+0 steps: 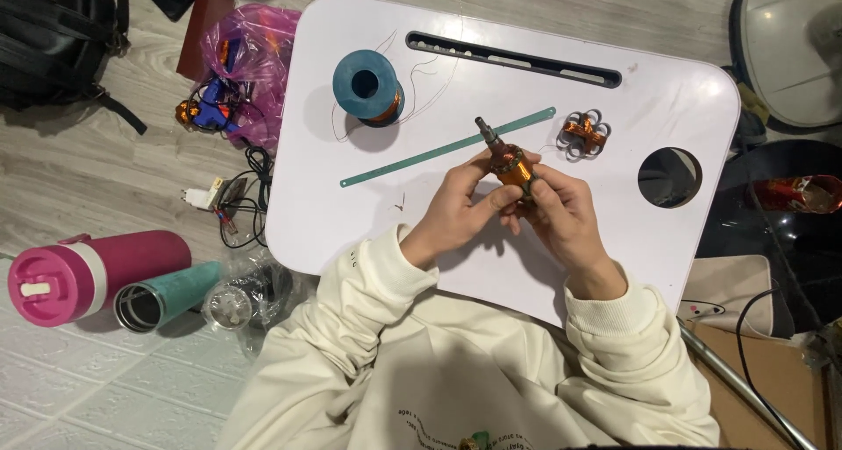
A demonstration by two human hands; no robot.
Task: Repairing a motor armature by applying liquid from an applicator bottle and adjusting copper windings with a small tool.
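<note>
Holding a small motor armature (509,162) wound with copper wire above a white lap table (684,90), a person in a cream sweatshirt works with both hands close together over the middle of the surface. The left hand (460,206) has its grip closed on the armature from the near side, thumb and fingers pressed against the orange winding; the right hand (561,209) has its grip closed on the lower end of the same part, so the steel shaft points up and away from the body. Just behind the armature lies a long, thin teal strip (443,148), set diagonally across the table. Further back on the left stands a blue spool of copper wire (367,86), with loose strands of wire curling around it. To the right of the hands, a small coil piece with copper loops (585,134) rests near a round cup hole (669,177) in the table, and a dark slot (513,60) runs along the far edge. On the floor at left lie a pink bottle (88,275), a teal tumbler (167,296) on its side, a purple plastic bag (250,55) of parts, a tangle of black cable (246,200) and a black backpack (57,33)
</note>
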